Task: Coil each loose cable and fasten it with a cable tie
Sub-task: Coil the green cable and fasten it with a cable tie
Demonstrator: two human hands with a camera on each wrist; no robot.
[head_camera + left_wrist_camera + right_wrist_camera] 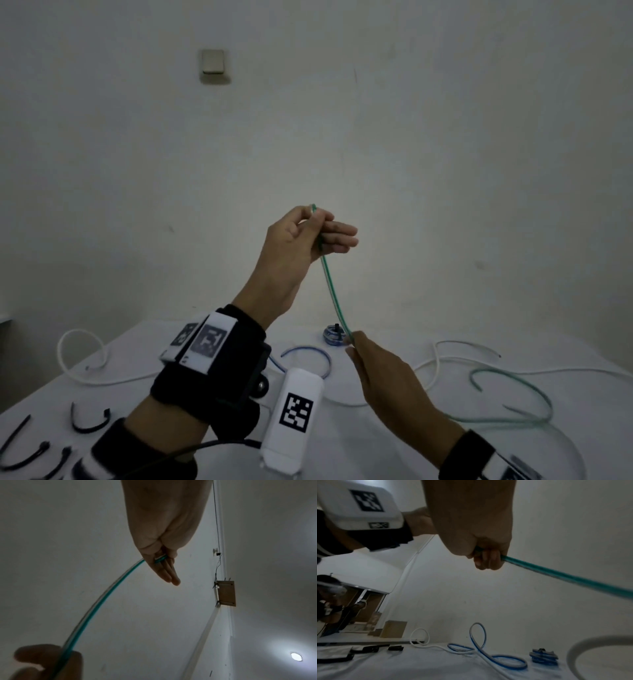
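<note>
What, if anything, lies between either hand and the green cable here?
Nothing visible does. The left hand already pinches the green cable near its raised end, and the right hand grips it lower down, above the table. The stretch between the hands hangs free in the air, touching nothing.

A green cable stretches taut in the air, its loose tail curling on the surface. Blue and white cables lie loose; a coiled blue cable sits tied; black ties lie left.
</note>
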